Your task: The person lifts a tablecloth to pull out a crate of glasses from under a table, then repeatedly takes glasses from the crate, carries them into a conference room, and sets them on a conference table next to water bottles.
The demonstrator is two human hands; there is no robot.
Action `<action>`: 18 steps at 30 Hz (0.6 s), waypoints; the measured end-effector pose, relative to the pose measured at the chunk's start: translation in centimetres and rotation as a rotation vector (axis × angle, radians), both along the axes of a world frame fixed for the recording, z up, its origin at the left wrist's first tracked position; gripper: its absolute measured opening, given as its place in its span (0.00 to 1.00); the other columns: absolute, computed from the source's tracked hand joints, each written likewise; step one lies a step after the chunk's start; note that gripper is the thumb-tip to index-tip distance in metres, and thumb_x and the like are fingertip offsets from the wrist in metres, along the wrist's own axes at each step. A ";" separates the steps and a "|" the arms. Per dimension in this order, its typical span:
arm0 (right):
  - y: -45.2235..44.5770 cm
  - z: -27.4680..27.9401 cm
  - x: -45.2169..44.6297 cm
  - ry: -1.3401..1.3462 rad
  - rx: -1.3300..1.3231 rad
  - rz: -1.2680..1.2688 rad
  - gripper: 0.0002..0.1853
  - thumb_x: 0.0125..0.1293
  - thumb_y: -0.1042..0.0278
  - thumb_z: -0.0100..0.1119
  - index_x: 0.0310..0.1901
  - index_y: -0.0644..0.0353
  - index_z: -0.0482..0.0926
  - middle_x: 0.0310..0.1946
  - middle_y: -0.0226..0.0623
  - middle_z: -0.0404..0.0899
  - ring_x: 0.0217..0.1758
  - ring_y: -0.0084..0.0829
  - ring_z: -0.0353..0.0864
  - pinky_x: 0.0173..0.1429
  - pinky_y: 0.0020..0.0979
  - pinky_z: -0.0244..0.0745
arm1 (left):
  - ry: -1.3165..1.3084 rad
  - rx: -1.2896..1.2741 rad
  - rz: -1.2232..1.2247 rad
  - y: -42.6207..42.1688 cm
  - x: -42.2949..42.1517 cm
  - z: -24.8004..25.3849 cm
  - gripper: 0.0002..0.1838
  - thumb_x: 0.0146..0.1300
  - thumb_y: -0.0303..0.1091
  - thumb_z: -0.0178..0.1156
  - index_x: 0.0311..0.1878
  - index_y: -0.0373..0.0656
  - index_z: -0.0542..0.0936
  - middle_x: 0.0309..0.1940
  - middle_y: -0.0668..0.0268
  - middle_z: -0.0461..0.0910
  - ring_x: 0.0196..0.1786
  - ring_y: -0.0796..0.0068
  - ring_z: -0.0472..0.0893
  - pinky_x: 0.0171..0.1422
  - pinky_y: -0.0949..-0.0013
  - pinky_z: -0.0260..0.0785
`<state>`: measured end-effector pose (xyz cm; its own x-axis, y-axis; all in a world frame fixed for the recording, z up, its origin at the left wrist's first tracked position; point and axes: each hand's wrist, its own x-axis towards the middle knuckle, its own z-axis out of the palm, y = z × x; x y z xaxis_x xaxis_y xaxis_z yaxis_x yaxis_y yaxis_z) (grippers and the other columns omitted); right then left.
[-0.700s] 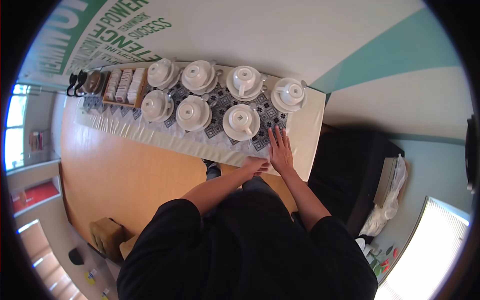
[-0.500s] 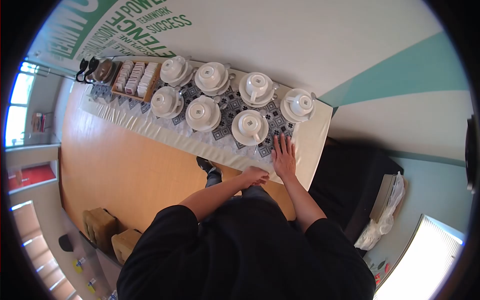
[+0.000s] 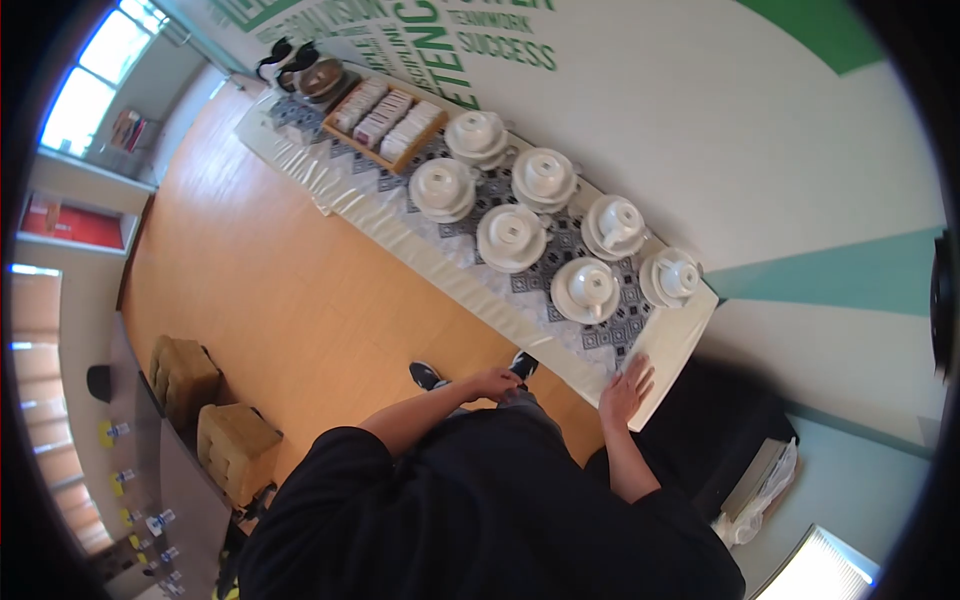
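Currently: right hand [image 3: 624, 396], extended open over the tabletop's [image 3: 672, 352] end, contact unclear; left hand [image 3: 494, 384], loosely curled before the waist, contents uncertain; nearest cup [image 3: 597, 284], upturned on its saucer [image 3: 567, 302], upon patterned runner [image 3: 606, 338].

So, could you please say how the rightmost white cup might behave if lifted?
The cup looks ceramic, so probably stiff and fragile. Its glossy look suggests slipperiness. Standing upside down on its saucer, it might slide if nudged.

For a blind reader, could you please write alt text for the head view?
A person's open right hand is at the corner of a table with seven upside-down cups on saucers; the left hand is near the body.
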<state>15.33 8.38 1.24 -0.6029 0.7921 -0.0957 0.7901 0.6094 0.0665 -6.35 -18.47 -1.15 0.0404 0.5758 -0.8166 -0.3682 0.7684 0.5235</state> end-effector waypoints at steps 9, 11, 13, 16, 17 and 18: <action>-15.7 6.2 -5.1 0.251 -0.203 0.396 0.19 0.67 0.76 0.56 0.59 0.61 0.77 0.60 0.48 0.72 0.68 0.56 0.71 0.71 0.58 0.66 | 0.805 -0.138 0.131 -27.7 -5.0 -2.7 0.17 0.67 0.39 0.62 0.55 0.45 0.88 0.51 0.49 0.89 0.55 0.50 0.88 0.62 0.53 0.79; -19.0 5.4 -7.6 0.277 -0.263 0.424 0.13 0.65 0.76 0.57 0.51 0.61 0.80 0.56 0.47 0.75 0.64 0.54 0.74 0.67 0.54 0.69 | 0.764 -0.265 0.243 -36.0 -4.8 -3.3 0.17 0.67 0.40 0.62 0.55 0.46 0.88 0.52 0.51 0.89 0.58 0.50 0.86 0.65 0.53 0.78; -20.8 3.7 -10.4 0.277 -0.396 0.510 0.09 0.67 0.77 0.56 0.47 0.60 0.81 0.51 0.47 0.74 0.58 0.53 0.76 0.62 0.51 0.73 | 0.745 -0.415 0.311 -44.4 -3.5 -3.4 0.17 0.68 0.40 0.60 0.55 0.45 0.88 0.52 0.51 0.89 0.60 0.49 0.86 0.65 0.53 0.78; -22.3 -2.3 -13.7 0.099 -0.523 0.588 0.09 0.69 0.72 0.56 0.45 0.60 0.85 0.43 0.48 0.82 0.45 0.52 0.82 0.52 0.48 0.79 | 0.722 -0.685 0.369 -55.0 -0.8 -2.5 0.18 0.67 0.39 0.57 0.52 0.42 0.89 0.51 0.50 0.88 0.58 0.48 0.86 0.65 0.52 0.78; -21.4 -6.1 -14.5 -0.075 -0.578 0.590 0.10 0.69 0.70 0.56 0.46 0.60 0.86 0.42 0.47 0.84 0.43 0.50 0.84 0.50 0.47 0.80 | 0.697 -0.733 0.418 -58.0 0.2 -2.1 0.18 0.66 0.38 0.56 0.51 0.42 0.89 0.51 0.49 0.88 0.58 0.48 0.86 0.65 0.52 0.78; -21.2 -8.0 -15.8 -0.250 -0.623 0.589 0.11 0.70 0.68 0.57 0.47 0.60 0.86 0.40 0.46 0.86 0.40 0.48 0.85 0.49 0.46 0.82 | 0.672 -0.782 0.465 -60.7 1.3 -1.8 0.18 0.66 0.38 0.56 0.50 0.41 0.89 0.51 0.49 0.88 0.58 0.47 0.86 0.65 0.52 0.79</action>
